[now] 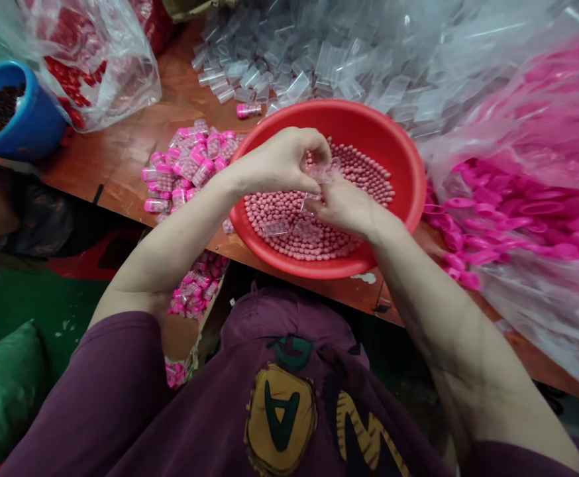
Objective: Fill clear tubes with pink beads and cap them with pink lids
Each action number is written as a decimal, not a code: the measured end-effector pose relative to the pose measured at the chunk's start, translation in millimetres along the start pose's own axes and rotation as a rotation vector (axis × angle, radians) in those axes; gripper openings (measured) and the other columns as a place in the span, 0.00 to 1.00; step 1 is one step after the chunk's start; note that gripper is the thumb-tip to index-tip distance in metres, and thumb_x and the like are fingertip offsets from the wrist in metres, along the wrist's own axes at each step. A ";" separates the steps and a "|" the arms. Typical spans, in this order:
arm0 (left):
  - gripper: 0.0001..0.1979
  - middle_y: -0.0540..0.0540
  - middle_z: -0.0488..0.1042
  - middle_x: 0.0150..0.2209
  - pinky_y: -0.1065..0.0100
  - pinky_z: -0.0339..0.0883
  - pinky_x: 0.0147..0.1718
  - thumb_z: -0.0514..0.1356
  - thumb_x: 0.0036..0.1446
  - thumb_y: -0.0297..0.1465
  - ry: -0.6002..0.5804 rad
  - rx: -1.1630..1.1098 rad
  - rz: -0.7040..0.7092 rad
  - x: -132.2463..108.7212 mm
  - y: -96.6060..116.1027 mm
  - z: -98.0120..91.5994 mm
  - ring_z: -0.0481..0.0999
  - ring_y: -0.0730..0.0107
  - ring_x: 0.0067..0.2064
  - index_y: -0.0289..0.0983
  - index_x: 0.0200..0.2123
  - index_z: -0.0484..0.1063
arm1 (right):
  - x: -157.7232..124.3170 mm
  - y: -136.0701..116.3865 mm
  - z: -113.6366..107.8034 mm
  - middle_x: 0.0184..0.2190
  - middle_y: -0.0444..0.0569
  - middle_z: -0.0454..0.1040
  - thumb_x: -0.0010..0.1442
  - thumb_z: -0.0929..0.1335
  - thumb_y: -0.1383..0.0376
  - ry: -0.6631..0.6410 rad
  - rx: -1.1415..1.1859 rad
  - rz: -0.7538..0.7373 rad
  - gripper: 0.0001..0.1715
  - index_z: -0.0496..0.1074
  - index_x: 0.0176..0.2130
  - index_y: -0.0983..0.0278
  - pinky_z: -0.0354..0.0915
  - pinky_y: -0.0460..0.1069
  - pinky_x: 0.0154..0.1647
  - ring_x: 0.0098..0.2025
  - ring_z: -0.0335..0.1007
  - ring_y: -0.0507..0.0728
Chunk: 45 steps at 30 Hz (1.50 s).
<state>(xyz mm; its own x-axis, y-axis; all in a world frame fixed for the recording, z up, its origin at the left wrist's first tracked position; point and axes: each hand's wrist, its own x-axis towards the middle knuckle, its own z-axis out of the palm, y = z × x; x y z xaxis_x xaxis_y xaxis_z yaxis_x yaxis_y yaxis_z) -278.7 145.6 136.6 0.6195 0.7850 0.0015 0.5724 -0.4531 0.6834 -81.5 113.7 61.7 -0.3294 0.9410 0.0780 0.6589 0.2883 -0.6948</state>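
Observation:
A red basin [399, 156] stands on the wooden table, filled with small pink balls [364, 175]. Both hands meet over its middle. My left hand [279, 162] is curled, its fingers pinched on a small clear plastic container [322, 173]. My right hand [342, 207] is closed just below it, fingers touching the same clear container. Two more empty clear containers [289, 228] lie on the balls in front of my hands.
Filled pink-capped containers [185, 165] are heaped left of the basin, more in a box [197, 288] below the table edge. Empty clear containers [289, 66] pile behind. A bag of pink caps [518, 218] lies right; a blue bucket [26, 122] and a bag of red pieces [78, 73] sit far left.

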 end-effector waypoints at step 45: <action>0.18 0.39 0.87 0.53 0.60 0.84 0.45 0.57 0.78 0.40 -0.076 -1.348 -0.485 -48.5 56.8 107.4 0.89 0.60 0.48 0.40 0.61 0.78 | -131.5 61.3 -45.4 0.41 0.53 0.86 0.70 0.76 0.46 0.791 0.278 0.247 0.22 0.84 0.58 0.51 0.73 0.59 0.36 0.31 0.73 0.60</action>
<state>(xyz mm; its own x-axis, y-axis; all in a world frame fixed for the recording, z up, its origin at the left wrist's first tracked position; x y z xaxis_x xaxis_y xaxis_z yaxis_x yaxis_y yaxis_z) -218.6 36.4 96.9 0.5652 0.6999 -0.4367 -0.1786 0.6206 0.7635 32.9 15.7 41.3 0.4350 0.8477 0.3037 0.4267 0.1030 -0.8985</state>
